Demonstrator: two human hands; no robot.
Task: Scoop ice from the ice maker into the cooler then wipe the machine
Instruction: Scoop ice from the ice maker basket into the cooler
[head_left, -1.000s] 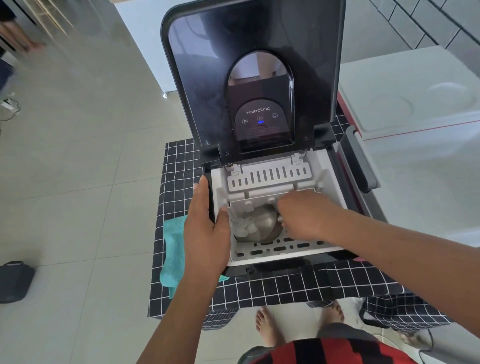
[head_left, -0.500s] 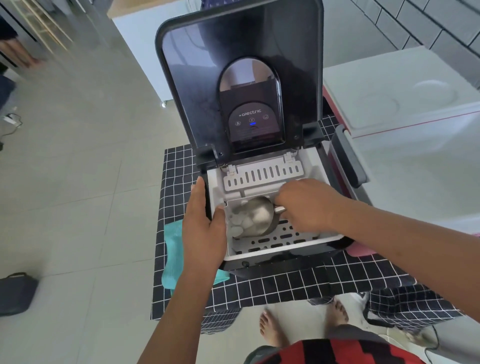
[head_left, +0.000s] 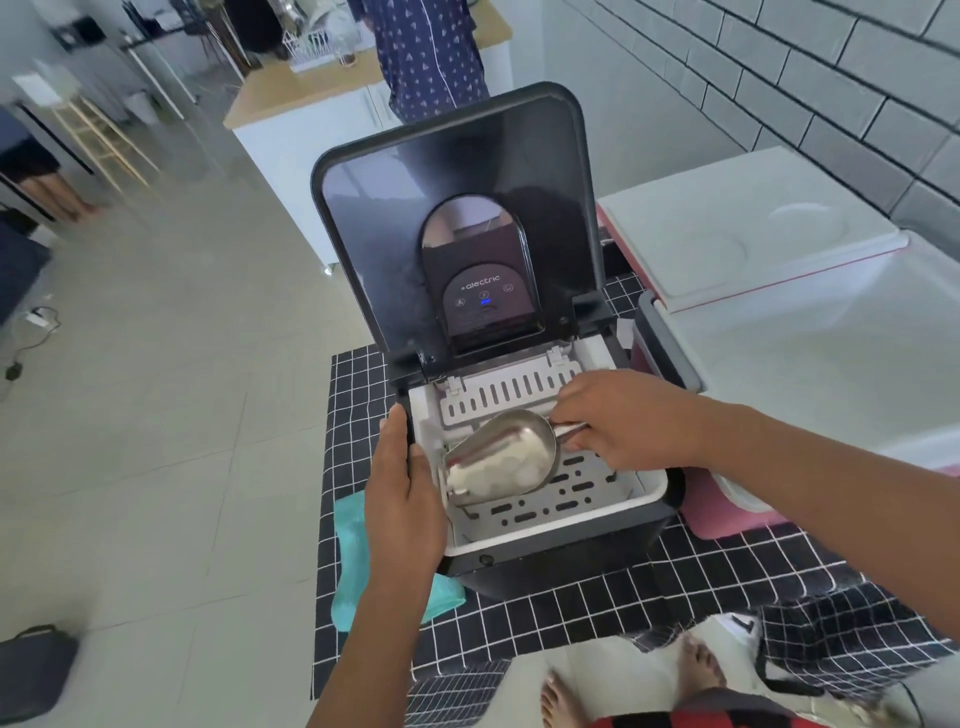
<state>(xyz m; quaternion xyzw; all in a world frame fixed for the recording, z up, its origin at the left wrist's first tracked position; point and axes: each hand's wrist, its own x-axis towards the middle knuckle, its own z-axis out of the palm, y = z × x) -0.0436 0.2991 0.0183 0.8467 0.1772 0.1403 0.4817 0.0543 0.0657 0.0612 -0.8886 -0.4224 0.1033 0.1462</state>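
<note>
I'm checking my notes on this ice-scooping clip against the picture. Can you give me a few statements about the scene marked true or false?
1. The right hand holds a metal scoop with ice in it. True.
2. The ice maker has its lid shut. False: the lid stands open.
3. The left hand rests on the machine's left edge. True.
4. The teal cloth lies inside the basket. False: it lies on the checked tablecloth, left of the machine.
5. The cooler stands left of the machine. False: it stands to the right.

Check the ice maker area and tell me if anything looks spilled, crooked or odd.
Nothing stands out. The ice sits inside the scoop over the ice maker; none shows on the tablecloth.
</note>
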